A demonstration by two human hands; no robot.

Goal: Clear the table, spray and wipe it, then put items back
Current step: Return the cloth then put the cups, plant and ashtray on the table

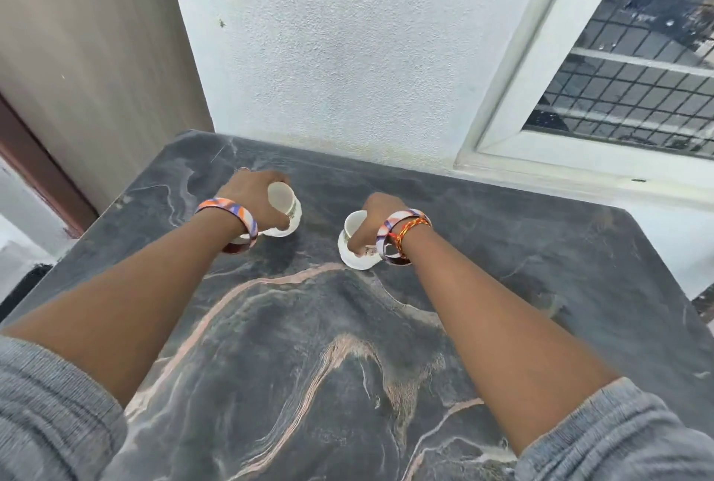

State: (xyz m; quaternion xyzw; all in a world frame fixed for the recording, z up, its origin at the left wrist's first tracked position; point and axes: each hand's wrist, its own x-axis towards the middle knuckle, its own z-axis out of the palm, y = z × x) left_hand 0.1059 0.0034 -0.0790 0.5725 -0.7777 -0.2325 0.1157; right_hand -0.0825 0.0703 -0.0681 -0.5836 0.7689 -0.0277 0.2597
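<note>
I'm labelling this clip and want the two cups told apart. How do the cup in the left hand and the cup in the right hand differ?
The left cup lies farther back on the dark marble table, the right cup nearer. The left cup tips its mouth toward the camera; the right cup stands more upright. The left hand grips its cup from the left, the right hand from the right. Both are small white cups on white saucers.

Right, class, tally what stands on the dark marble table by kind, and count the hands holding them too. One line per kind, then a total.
White cups: 2, left cup, right cup
White saucers: 2, left saucer, right saucer
Hands: 2, left hand, right hand, each gripping a cup
Total: 6
</note>
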